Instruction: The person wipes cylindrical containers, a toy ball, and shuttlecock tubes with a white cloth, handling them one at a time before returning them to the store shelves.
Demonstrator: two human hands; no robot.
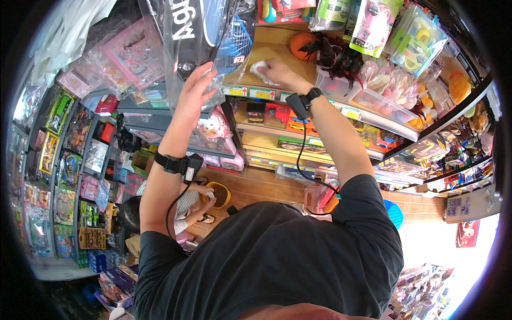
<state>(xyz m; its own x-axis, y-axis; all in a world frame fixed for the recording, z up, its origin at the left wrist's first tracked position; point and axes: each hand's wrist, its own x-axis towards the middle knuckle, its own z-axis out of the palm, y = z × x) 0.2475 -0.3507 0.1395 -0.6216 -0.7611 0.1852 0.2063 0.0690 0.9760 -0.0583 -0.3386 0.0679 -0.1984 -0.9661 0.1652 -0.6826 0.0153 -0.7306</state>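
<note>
My left hand is raised with its fingers stretched out against a clear plastic package. The package hangs at the top of the shelving and holds something black and blue, with a racket-like grid of strings on one side. To the right, my right hand grips a crumpled white cloth at the surface of a light wooden shelf. Beside that hand stand an orange ball-like thing and dark feathers. Both wrists wear black straps with cabled boxes.
Clear plastic bins with pale petal-like items line the shelf's right side. Bagged goods hang above them. Below are more stocked shelves. At lower left another person in a striped sleeve holds something white near a yellow bucket on the floor.
</note>
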